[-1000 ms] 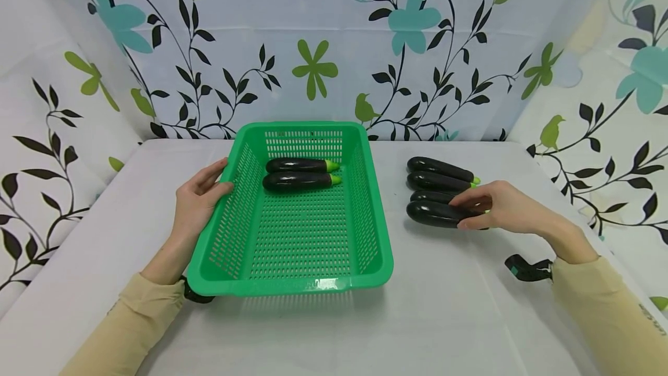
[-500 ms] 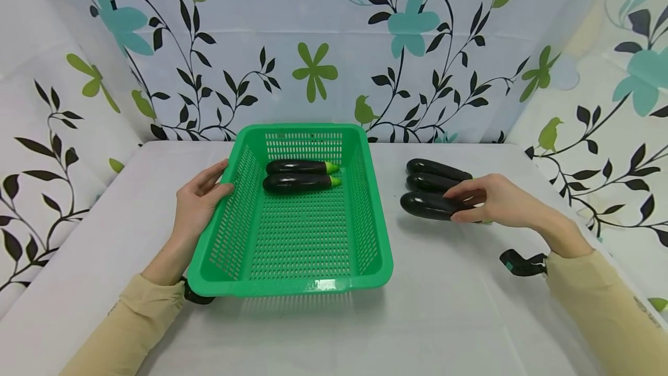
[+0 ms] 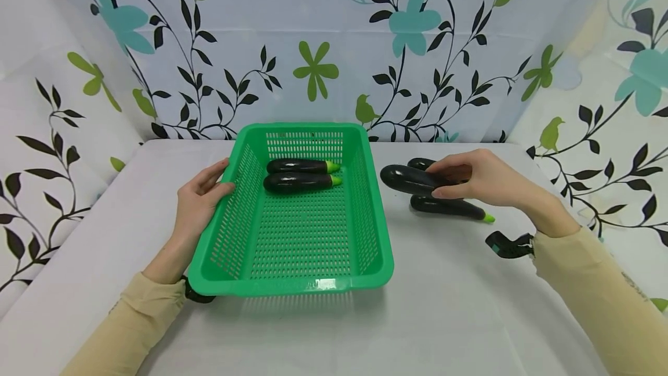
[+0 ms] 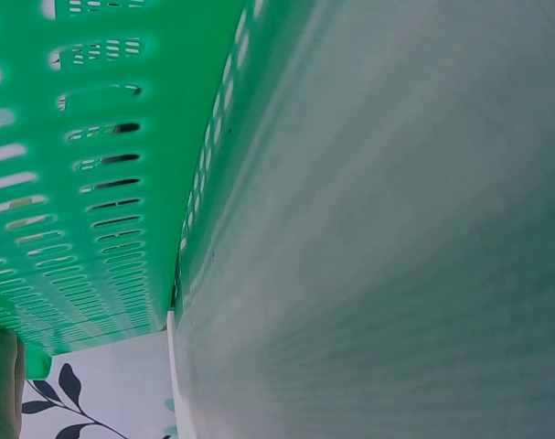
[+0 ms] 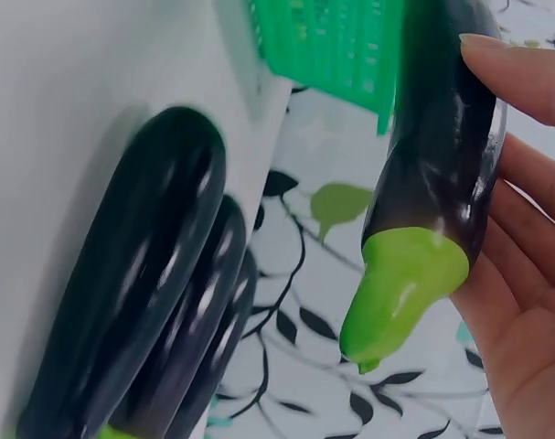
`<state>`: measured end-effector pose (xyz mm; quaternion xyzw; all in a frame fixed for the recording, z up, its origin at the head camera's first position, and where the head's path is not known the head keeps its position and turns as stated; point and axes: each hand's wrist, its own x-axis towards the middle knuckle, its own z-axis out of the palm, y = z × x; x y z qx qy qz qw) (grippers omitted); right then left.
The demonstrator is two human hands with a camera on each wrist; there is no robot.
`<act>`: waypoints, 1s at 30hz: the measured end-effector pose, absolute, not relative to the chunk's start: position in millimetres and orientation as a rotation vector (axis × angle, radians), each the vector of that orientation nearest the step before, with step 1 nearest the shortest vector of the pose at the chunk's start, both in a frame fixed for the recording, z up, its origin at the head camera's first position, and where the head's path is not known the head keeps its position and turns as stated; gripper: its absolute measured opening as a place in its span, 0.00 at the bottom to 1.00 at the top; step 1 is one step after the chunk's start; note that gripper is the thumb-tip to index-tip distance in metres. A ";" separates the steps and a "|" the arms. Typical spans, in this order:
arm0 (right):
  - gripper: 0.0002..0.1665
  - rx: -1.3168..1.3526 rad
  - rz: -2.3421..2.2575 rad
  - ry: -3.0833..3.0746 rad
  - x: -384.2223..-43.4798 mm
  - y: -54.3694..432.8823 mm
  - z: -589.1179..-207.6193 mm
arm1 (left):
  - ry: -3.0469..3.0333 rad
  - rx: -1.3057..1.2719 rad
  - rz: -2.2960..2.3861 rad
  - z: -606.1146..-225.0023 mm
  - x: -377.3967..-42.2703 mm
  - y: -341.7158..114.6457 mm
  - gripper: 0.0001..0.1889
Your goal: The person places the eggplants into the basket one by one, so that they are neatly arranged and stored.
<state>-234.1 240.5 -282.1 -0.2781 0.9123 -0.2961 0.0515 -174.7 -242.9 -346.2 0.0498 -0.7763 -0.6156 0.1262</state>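
My right hand (image 3: 482, 179) pinches a glossy dark eggplant (image 3: 407, 179) between thumb and fingers, above the table and just right of the basket. In the right wrist view, the held eggplant (image 5: 437, 137) hangs with its green cap downward. Three more eggplants (image 5: 135, 265) lie side by side on the table below it; the held one partly hides them in the head view. My left hand (image 3: 195, 213) grips the left rim of the green plastic basket (image 3: 385, 231). Two eggplants (image 3: 300, 183) lie in the basket's far part, caps pointing right. Only some left fingers (image 4: 5, 380) show in the left wrist view.
The basket stands in the middle of a white-covered table (image 3: 443, 306). Patterned cloth (image 3: 313, 10) with leaves and flowers hangs behind the table and along both sides. A black strap-mounted device (image 3: 508, 245) sticks out from the right wrist.
My right hand has lifted the nearest eggplant off the row and carried it up and leftward toward the basket. The left hand and the basket have stayed in place.
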 end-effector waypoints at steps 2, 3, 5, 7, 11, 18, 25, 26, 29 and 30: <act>0.23 -0.874 -0.903 2.757 -234.6 233.5 -278.2 | -2.251 0.142 -1.794 -345.6 -175.5 -242.8 0.29; 0.23 -0.886 -0.897 2.751 -234.9 230.1 -276.6 | -2.247 0.142 -1.798 -345.3 -175.9 -242.5 0.28; 0.23 -0.905 -0.897 2.737 -236.2 222.5 -274.1 | -2.245 0.139 -1.804 -344.9 -176.6 -242.2 0.29; 0.23 -0.936 -0.892 2.722 -238.1 213.4 -272.0 | -2.251 0.141 -1.799 -344.7 -176.8 -242.2 0.29; 0.20 -1.055 -0.891 2.684 -241.9 189.0 -266.1 | -2.275 0.153 -1.774 -344.4 -175.8 -243.3 0.29; 0.20 -1.259 -0.898 2.609 -242.7 142.8 -242.2 | -2.276 0.169 -1.778 -346.2 -174.4 -243.1 0.29; 0.22 -1.329 -0.931 2.593 -250.3 111.1 -226.2 | -2.251 0.150 -1.795 -346.1 -175.3 -242.6 0.29; 0.22 -1.326 -0.928 2.597 -251.3 106.8 -225.7 | -2.252 0.149 -1.797 -345.9 -175.3 -242.7 0.29; 0.22 -1.334 -0.899 2.600 -255.2 93.0 -223.6 | -2.257 0.153 -1.795 -345.7 -174.8 -243.5 0.29; 0.22 -1.340 -0.891 2.598 -257.1 87.7 -222.9 | -2.261 0.158 -1.792 -345.6 -174.6 -243.9 0.29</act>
